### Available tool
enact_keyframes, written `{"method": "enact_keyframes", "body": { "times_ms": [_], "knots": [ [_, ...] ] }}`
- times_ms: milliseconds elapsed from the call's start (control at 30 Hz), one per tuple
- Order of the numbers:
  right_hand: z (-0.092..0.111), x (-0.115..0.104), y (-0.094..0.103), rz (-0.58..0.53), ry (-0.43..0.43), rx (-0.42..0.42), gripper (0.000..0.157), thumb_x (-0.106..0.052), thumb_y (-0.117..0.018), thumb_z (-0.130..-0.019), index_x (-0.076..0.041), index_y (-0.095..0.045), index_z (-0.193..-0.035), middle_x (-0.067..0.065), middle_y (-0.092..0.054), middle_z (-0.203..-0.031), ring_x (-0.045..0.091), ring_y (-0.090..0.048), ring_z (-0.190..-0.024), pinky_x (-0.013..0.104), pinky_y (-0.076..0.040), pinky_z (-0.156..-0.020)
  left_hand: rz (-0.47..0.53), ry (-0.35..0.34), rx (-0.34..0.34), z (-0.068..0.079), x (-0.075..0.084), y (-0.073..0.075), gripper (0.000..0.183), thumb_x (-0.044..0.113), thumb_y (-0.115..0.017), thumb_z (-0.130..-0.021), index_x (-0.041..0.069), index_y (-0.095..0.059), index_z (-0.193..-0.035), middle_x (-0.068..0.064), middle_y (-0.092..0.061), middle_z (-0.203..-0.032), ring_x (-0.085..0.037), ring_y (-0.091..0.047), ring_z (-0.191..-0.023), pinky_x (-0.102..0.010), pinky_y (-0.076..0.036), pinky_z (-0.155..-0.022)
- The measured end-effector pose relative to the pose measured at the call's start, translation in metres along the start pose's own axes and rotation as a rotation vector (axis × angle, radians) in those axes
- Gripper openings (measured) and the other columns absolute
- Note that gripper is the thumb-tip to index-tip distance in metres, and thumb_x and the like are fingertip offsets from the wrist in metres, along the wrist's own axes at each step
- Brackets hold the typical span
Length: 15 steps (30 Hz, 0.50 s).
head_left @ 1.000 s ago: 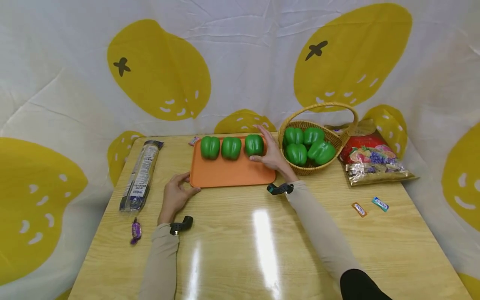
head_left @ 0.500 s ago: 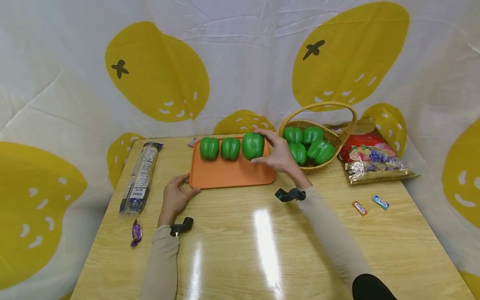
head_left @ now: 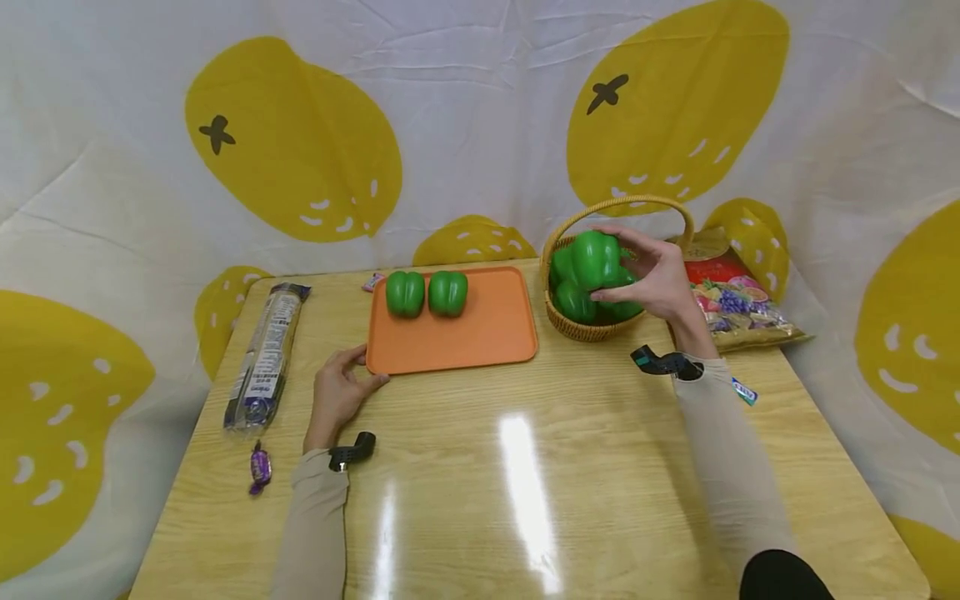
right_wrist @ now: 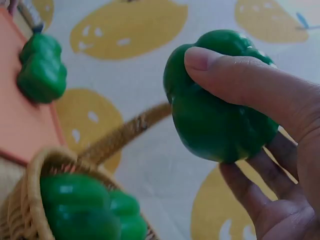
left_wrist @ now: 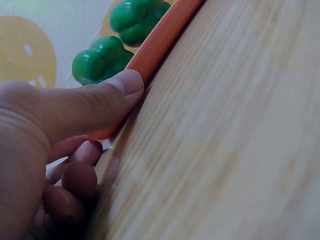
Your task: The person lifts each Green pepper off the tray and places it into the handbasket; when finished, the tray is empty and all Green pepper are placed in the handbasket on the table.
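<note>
In the head view my right hand (head_left: pixel 660 279) holds a green bell pepper (head_left: pixel 596 260) above the wicker basket (head_left: pixel 588 332), under its arched handle. The right wrist view shows the thumb on one side of this bell pepper (right_wrist: pixel 220 125) and the fingers on the other. More green peppers (right_wrist: pixel 80 207) lie in the basket. My left hand (head_left: pixel 337 396) grips the near left corner of the orange tray (head_left: pixel 480 342), thumb along its edge and fingers curled at the corner in the left wrist view. Two green peppers (head_left: pixel 447 293) sit side by side at the tray's back left.
A long clear-and-blue package (head_left: pixel 266 358) lies at the left, with a purple wrapped candy (head_left: pixel 259 468) below it. Right of the basket is a red and gold bag (head_left: pixel 738 308). A small blue wrapper (head_left: pixel 745 391) shows beside the right sleeve. A patterned cloth hangs behind.
My right hand has lifted the rightmost pepper off the tray and carried it right, over the basket. The left hand stays at the tray corner. The view has shifted slightly.
</note>
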State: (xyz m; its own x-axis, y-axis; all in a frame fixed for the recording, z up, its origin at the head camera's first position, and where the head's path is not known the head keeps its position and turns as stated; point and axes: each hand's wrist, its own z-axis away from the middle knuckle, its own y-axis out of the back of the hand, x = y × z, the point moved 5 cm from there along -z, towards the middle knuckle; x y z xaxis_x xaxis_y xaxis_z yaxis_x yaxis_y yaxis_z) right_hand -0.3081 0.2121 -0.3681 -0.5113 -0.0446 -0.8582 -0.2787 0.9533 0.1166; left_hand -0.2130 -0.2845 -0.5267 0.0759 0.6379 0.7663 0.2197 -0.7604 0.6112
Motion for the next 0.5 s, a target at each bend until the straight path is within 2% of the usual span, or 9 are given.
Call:
{"method": "enact_keyframes", "body": {
  "times_ms": [233,500],
  "knots": [
    [-0.006,0.026,0.016,0.075,-0.159,0.011,0.084,0.017,-0.086,-0.061,-0.005,-0.058,-0.137,0.011,-0.054,-0.143,0.023,-0.052,-0.131,0.032,-0.046,-0.102,0.012,0.033,-0.010,0.000,-0.001,-0.001,0.073,0.033,-0.091,-0.071,0.009,-0.062,-0.133,-0.005,-0.063,-0.103,-0.013,-0.046,-0.061,-0.025,-0.037,-0.051],
    [-0.020,0.047,0.021,0.281,-0.307,-0.075,0.088,-0.001,-0.092,-0.063,-0.014,-0.055,-0.141,0.007,-0.047,-0.146,0.032,-0.047,-0.133,0.046,-0.040,-0.109,0.009,0.041,-0.014,0.001,0.000,0.000,0.071,0.032,-0.090,-0.072,0.009,-0.062,-0.134,-0.003,-0.063,-0.103,-0.016,-0.046,-0.062,-0.025,-0.037,-0.052]
  ]
}}
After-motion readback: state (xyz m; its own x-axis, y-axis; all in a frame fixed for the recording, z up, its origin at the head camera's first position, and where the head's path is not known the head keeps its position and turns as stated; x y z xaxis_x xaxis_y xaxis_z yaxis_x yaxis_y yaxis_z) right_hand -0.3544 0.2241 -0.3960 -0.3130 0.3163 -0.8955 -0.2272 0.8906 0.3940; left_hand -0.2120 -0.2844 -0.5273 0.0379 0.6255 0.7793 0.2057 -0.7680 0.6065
